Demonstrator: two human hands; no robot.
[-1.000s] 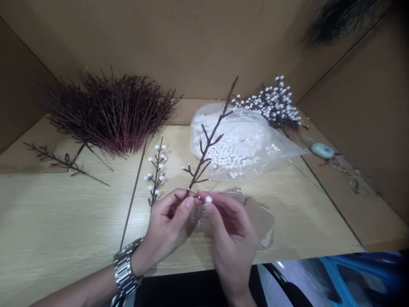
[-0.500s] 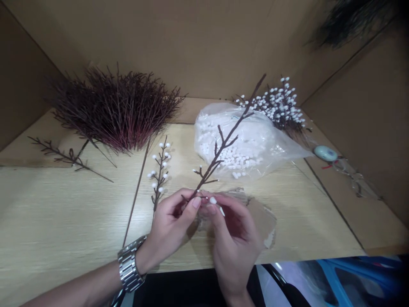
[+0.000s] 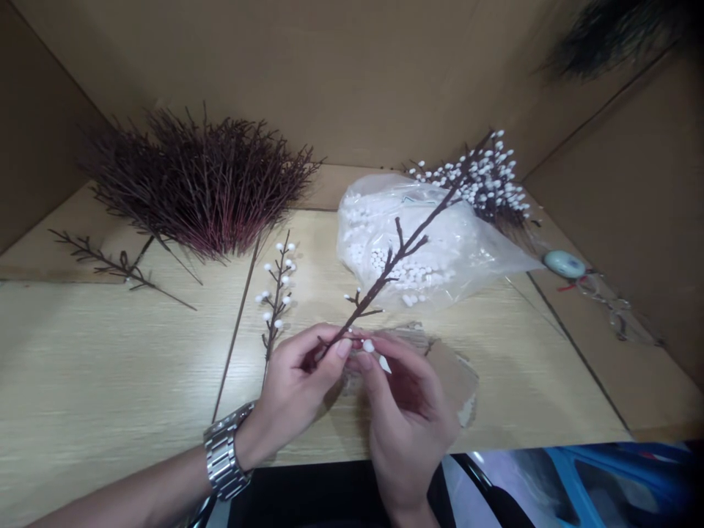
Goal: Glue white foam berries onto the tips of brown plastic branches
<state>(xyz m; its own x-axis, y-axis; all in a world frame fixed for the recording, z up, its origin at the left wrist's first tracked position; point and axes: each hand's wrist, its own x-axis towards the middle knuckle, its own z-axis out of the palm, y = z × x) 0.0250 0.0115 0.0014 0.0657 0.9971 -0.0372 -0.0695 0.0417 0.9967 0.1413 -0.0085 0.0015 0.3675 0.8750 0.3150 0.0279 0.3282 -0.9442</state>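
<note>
My left hand (image 3: 302, 389) pinches a brown twig (image 3: 379, 282) near its lower part; the twig slants up to the right across the plastic bag. Thumb and fingers of my right hand (image 3: 404, 411) are closed on a small white berry (image 3: 368, 345) beside the twig's side shoot. A second white piece (image 3: 385, 364) sticks out between the right fingers. To the left of the twig, a branch with white berries (image 3: 279, 293) lies on the table (image 3: 137, 367). White berries fill the clear plastic bag (image 3: 484, 249) behind my hands.
A large pile of bare brown twigs (image 3: 214, 183) stands at the back left, with one loose twig (image 3: 118, 268) before it. Berried branches (image 3: 495, 176) lie at the back right. A pale green oval object (image 3: 564, 264), glasses (image 3: 610, 301) and torn cardboard (image 3: 451, 378) are also there.
The twig in my left hand has tilted further to the right, its tip now over the berried branches. My hands have hardly moved, and the white piece between the right fingers shows more.
</note>
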